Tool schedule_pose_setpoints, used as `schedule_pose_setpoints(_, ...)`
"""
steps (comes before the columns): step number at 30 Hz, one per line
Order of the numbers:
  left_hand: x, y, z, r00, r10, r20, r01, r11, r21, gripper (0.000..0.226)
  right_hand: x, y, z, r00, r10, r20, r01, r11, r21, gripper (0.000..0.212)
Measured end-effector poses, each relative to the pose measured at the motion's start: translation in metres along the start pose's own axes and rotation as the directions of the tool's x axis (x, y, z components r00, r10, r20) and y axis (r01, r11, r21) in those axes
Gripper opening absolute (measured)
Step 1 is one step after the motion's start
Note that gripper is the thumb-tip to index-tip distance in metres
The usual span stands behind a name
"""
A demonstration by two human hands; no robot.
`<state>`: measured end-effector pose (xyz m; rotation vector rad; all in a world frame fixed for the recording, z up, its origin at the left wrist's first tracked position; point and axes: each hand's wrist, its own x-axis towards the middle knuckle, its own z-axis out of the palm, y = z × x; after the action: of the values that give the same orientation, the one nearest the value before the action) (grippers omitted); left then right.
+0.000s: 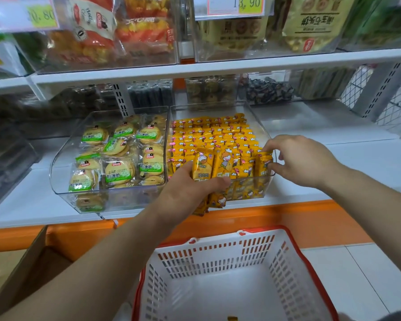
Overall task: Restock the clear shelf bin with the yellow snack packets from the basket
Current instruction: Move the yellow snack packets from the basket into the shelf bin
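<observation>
Head view, store shelf. Yellow snack packets (214,165) stood on end in the clear shelf bin (267,135), long axis upright and top edges up, packed in tight rows running left to right, from the far wall to the near one. A near-empty basket (218,256) sat on the floor below the shelf, with one yellow scrap at its near edge.

Writing: packet fronts carried a cartoon child and clouds; the print was too blurred to read. A price tag (248,3) on the upper shelf read "13.90". A second tag (42,16), far left, showed "0.80" with its first digit unclear. Green-labelled round biscuits (119,172) filled the bin to the left.

Hands: left hand (190,188) was wrapped round a bunch of upright packets at the bin's near wall, thumb across their fronts. Right hand (299,161) was at the near right corner, fingers curled and narrow, pinching the top of a packet there.
</observation>
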<state>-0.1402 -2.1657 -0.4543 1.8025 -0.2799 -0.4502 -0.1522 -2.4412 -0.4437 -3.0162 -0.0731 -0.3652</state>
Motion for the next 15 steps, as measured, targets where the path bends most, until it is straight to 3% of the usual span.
schedule_pose_setpoints(6,-0.001,0.001,0.003,1.000,0.002,0.005,-0.002,1.000,-0.029,0.025,0.004,-0.003,-0.003,0.997,-0.073,0.039,0.080,0.974,-0.213,0.024)
schedule_pose_setpoints(11,0.002,0.001,0.003,0.999,0.021,0.026,-0.019,0.998,-0.063,0.024,-0.015,0.001,0.006,0.994,-0.105,0.013,0.105,0.992,-0.074,0.022)
schedule_pose_setpoints(15,0.004,0.006,0.004,0.999,0.040,-0.001,-0.040,0.999,0.001,0.028,-0.017,0.005,0.005,0.995,-0.098,0.023,0.098,0.995,-0.019,0.041)
